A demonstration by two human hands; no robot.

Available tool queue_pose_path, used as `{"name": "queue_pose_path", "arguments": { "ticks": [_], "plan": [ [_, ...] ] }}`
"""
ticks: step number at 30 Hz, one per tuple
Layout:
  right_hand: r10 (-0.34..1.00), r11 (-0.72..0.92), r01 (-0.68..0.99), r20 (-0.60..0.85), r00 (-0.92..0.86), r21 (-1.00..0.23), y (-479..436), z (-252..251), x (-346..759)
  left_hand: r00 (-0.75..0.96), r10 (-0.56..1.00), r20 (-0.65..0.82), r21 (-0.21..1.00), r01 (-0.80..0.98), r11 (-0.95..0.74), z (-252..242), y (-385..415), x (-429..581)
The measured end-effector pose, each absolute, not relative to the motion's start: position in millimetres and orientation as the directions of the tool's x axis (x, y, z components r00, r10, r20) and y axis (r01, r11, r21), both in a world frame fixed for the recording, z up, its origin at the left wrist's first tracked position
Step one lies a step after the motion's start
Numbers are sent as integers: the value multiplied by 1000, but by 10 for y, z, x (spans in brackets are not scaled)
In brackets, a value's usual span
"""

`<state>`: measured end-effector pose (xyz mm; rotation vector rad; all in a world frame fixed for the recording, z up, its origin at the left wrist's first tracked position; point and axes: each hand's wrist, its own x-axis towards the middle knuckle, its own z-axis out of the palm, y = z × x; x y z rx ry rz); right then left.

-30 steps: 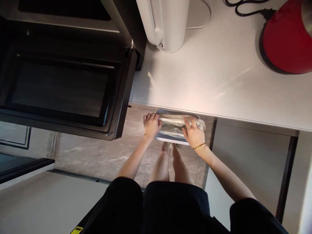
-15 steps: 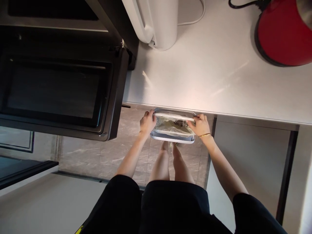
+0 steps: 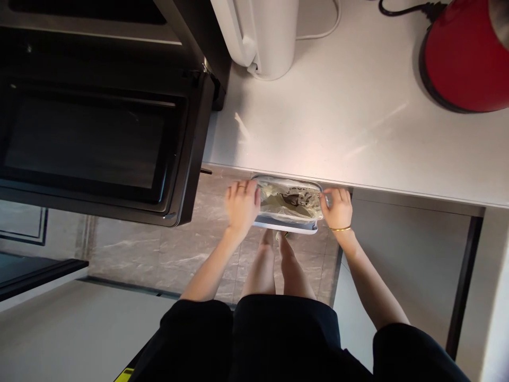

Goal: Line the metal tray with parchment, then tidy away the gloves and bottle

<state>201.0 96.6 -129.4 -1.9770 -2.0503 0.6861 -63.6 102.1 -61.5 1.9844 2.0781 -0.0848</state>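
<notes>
Drawn wider since half a second ago, a clear plastic bag (image 3: 296, 211) lines the bin (image 3: 286, 228) at the frame's centre, left hand (image 3: 242, 208) and right hand (image 3: 337, 209) curled at its ends, grip too unclear to tell, where even outward tension should best keep it open, below a white counter (image 3: 334, 132).

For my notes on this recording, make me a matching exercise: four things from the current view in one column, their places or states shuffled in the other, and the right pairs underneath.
Things
1. Translucent plastic bag
2. Gold bracelet
3. Black oven door
4. Red appliance

Places and states
A. Around the wrist of the right hand
B. On the white countertop, cut off by the picture's edge
C. Lining the bin
D. Open, at the left of the view

Right pairs
1-C, 2-A, 3-D, 4-B
</notes>
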Motion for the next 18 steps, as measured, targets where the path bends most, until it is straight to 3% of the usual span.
{"name": "queue_pose_path", "arguments": {
  "ticks": [2, 4, 6, 9, 14, 18],
  "plan": [
    [941, 144, 827, -183, -284, -543, 978, -1255, 1817, 282, 903, -324, 263, 944, -200, -703, 1068, -500],
    [810, 225, 770, -325, -488, -597, 1070, -1318, 1569, 474, 714, -515, 354, 876, -326, -951, 1191, -365],
    [639, 226, 804, -539, -549, -550, 1218, -1472, 1320, 415, 559, -717, 277, 907, -318, -1277, 1332, -257],
    [491, 212, 881, -733, -471, -424, 1428, -1763, 1037, 261, 484, -835, 137, 951, -277, -1704, 1464, -185],
    [452, 174, 947, -832, -321, -271, 1499, -2144, 831, 158, 458, -875, 64, 975, -214, -2032, 1427, -254],
    [470, 147, 965, -843, -263, -219, 1459, -2381, 836, 155, 452, -878, 94, 983, -156, -2143, 1299, -318]
  ]
}}
